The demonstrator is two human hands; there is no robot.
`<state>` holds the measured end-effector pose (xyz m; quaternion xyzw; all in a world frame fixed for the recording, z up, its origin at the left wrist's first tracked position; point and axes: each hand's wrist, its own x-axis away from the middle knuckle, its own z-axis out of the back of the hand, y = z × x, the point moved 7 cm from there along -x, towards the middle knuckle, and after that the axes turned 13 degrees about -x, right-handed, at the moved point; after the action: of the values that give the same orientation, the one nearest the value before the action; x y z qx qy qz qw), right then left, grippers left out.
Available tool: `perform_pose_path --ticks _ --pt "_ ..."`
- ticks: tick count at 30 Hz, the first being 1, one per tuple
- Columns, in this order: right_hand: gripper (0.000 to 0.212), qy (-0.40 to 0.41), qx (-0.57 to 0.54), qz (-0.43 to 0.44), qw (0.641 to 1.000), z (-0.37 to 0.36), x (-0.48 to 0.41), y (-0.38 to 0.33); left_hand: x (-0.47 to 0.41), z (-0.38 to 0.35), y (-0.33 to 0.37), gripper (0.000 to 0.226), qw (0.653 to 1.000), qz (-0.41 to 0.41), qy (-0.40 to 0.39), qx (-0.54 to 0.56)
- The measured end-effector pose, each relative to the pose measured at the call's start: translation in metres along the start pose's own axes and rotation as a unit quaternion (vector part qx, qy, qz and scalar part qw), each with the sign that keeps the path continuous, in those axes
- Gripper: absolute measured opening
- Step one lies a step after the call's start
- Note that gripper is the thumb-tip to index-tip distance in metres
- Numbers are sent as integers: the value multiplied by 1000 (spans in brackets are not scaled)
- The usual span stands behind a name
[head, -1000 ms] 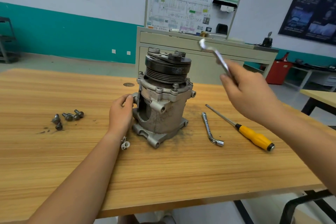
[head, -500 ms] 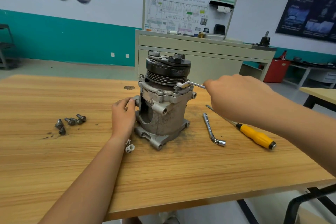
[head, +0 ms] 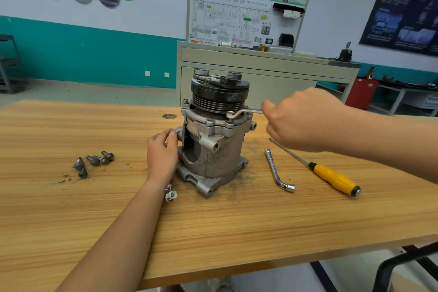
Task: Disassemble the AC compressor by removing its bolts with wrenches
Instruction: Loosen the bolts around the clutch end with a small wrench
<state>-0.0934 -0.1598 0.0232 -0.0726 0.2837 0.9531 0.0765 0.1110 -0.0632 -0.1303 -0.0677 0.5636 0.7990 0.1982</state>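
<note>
The grey AC compressor (head: pixel 214 147) stands upright on the wooden table (head: pixel 213 232), its black pulley on top. My left hand (head: pixel 162 153) grips the compressor's left side at a mounting ear. My right hand (head: pixel 305 118) holds a silver ring wrench (head: pixel 241 112) level, its ring end seated over a bolt on the upper flange at the front right. Several removed bolts (head: pixel 93 162) lie loose on the table to the left.
An L-shaped socket wrench (head: pixel 277 170) and a yellow-handled screwdriver (head: pixel 331 176) lie right of the compressor. A small white connector (head: pixel 171 195) rests by my left wrist. Behind the table stands a grey cabinet (head: pixel 272 71) with a display board.
My right hand brought the wrench down from the air onto the flange bolt, then settled it there. My left hand has stayed on the compressor.
</note>
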Motion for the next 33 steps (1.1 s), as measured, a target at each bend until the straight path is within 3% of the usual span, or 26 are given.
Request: perform_pose_path --ticks 3,6,11,14,16,18,20,22,25,27,33 --pt "8 -15 52 1 999 -11 -12 16 -1 0 -1 37 1000 3 2 7" --pt "12 -16 62 -4 998 -24 -33 25 -3 0 -3 36 1000 8 4 8" --pt "33 121 -55 -13 991 -42 -58 27 -1 2 1 33 999 -20 26 -26" --pt "38 158 -116 -38 980 -50 -58 25 3 6 5 35 996 -37 50 -66" --pt "32 224 -184 -67 955 -39 -45 32 3 6 5 35 995 -41 49 -70" --pt "32 302 -298 -103 900 -21 -22 44 3 6 5 36 996 -38 51 -69" --pt "34 331 -385 -115 854 -5 0 50 2 6 5 36 995 -39 53 -71" --pt "32 292 -377 -116 872 7 15 45 2 5 5 36 995 -43 51 -75" --pt "31 137 -293 -130 937 4 27 27 1 6 5 36 995 -38 50 -76" --pt "28 68 -244 -141 957 -3 29 17 1 6 6 37 995 -39 49 -75" --pt "25 28 -164 -150 975 -5 23 2 3 7 6 36 995 -35 46 -76"
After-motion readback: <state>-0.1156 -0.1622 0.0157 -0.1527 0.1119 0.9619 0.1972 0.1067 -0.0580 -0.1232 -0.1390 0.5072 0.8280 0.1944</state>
